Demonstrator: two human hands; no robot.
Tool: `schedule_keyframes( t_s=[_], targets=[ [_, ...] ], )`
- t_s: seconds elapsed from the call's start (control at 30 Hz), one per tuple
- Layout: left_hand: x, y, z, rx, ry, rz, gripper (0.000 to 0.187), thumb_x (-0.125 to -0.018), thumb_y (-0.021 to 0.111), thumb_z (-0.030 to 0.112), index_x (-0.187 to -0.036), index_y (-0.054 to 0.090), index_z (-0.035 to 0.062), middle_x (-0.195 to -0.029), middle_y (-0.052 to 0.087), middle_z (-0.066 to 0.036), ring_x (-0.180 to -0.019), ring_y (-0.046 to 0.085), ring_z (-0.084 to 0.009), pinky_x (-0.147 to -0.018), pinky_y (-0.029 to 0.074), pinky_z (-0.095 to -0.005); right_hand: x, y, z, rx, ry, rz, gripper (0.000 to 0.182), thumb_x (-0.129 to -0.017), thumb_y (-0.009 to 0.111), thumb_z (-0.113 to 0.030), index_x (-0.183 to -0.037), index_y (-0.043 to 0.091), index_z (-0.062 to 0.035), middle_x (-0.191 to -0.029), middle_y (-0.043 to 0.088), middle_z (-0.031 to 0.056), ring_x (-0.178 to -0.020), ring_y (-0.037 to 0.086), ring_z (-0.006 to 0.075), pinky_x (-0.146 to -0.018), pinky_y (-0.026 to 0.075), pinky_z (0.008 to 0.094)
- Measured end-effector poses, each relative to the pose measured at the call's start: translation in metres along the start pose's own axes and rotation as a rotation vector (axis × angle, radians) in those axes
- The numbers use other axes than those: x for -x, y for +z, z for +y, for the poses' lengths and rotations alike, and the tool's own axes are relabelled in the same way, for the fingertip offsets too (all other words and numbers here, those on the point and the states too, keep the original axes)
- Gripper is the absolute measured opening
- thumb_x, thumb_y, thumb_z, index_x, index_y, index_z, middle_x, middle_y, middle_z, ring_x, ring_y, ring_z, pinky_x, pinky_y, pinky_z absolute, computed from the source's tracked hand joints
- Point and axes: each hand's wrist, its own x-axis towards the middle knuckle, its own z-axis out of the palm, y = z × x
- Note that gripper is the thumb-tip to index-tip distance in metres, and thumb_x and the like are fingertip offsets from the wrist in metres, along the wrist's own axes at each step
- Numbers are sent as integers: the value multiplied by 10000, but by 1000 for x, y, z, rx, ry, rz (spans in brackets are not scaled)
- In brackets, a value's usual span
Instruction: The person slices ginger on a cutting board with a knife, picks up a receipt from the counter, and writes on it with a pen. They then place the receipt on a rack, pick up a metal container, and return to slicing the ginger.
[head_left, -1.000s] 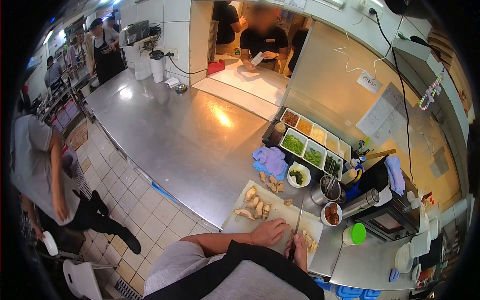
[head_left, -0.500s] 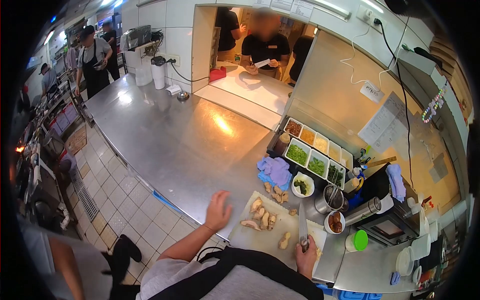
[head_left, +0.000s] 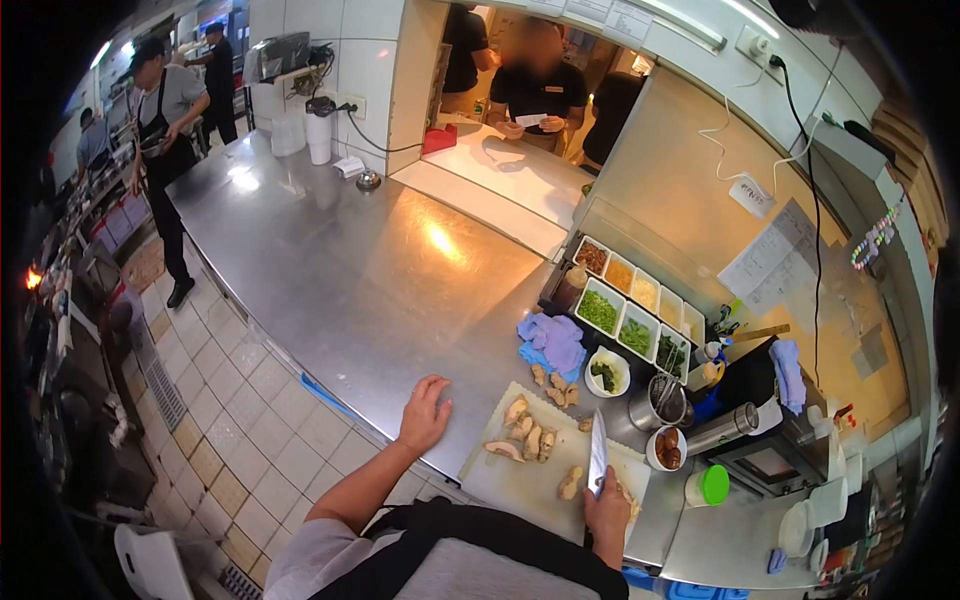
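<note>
My right hand (head_left: pixel 607 510) is closed round the handle of a kitchen knife (head_left: pixel 598 452), whose broad blade points away from me above the right part of a white cutting board (head_left: pixel 510 480). Several pieces of ginger root (head_left: pixel 527 428) lie on the board's left half. One more ginger piece (head_left: pixel 571 483) sits nearer the knife, and some pale bits are partly hidden beside my right hand. Left of the board, my left hand (head_left: pixel 425 415) is at the counter's near edge, open and holding nothing. Unpeeled ginger (head_left: pixel 556 386) lies just beyond the board.
Beyond the board are a purple cloth (head_left: pixel 552 340), a white bowl of greens (head_left: pixel 607 372) and trays of chopped toppings (head_left: pixel 598 309). A bowl of brown items (head_left: pixel 667 448) and a green-lidded tub (head_left: pixel 708 486) stand right. One person (head_left: pixel 165 130) walks by at left; another (head_left: pixel 540 95) is behind the hatch.
My left hand has moved slightly left, away from the board. The knife blade has turned to show its flat side. The aproned person came closer; the person at lower left is gone from view.
</note>
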Motion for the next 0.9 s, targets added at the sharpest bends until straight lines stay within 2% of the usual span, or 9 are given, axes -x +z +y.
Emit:
schedule_keyframes(
  t_s=[0.1,0.23,0.27,0.37,0.4,0.53,0.67,0.73,0.9],
  targets=[
    [3,2,-5,66,-138,53,313,-825,595,97,-1129,558,32,-1153,529,-158,-997,560,-333,-863,469,-390,-9,-15,0,33,-26,-99,620,-785,688,-303,-1311,466,-63,-1055,630,232,-889,643,382,-761,507,460],
    [2,-1,-6,151,-149,33,289,-831,613,100,-1113,583,45,-1056,580,-123,-862,598,-250,-756,498,-338,-11,-38,-16,17,11,38,512,-820,653,-291,-1266,513,-82,-1052,641,198,-923,633,390,-781,507,465],
    [2,-3,-8,175,-158,7,287,-837,619,105,-1117,587,49,-1025,593,-106,-833,599,-216,-733,497,-319,-10,-39,-22,-17,-59,158,399,-826,656,-258,-1173,585,-74,-1022,649,172,-853,648,361,-741,511,437],
    [7,1,-23,404,-250,-50,293,-857,635,130,-1138,596,58,-945,612,-54,-786,581,-129,-689,488,-274,-6,-59,-72,-315,-37,39,253,-830,663,-233,-1013,655,-58,-954,654,157,-733,647,320,-679,505,397],
    [7,1,-30,498,-286,-65,296,-865,640,140,-1147,598,61,-921,615,-37,-777,572,-103,-679,484,-260,-5,-52,-84,-370,-116,93,171,-849,651,-204,-889,672,-40,-815,650,146,-635,625,288,-624,488,374],
    [8,-19,-58,765,-374,-474,301,-914,607,179,-1185,589,49,-948,614,-23,-829,561,-87,-747,471,-241,1,-36,-165,-503,-202,-29,147,-881,608,-169,-883,661,-32,-656,618,142,-644,631,313,-601,480,391],
    [-4,-106,-69,993,-554,-1058,313,-939,583,233,-1185,610,41,-1045,650,-58,-960,587,-115,-825,475,-267,-3,12,-260,-647,-287,-88,173,-895,580,-160,-1022,630,-55,-788,636,162,-746,636,334,-681,502,398],
    [1,-141,-99,934,-456,-1230,348,-949,559,289,-1193,618,48,-1137,641,-85,-1053,577,-151,-866,470,-296,-8,35,-294,-650,-385,-103,218,-896,572,-157,-1096,607,-77,-915,642,165,-832,634,335,-737,509,401],
    [21,-245,-141,567,-609,-1143,331,-947,553,296,-1148,641,48,-1061,669,-97,-970,609,-183,-837,481,-303,-25,54,-332,-554,-418,-212,273,-864,599,-157,-1129,596,-91,-1134,581,145,-986,603,322,-831,503,386]
  ],
)
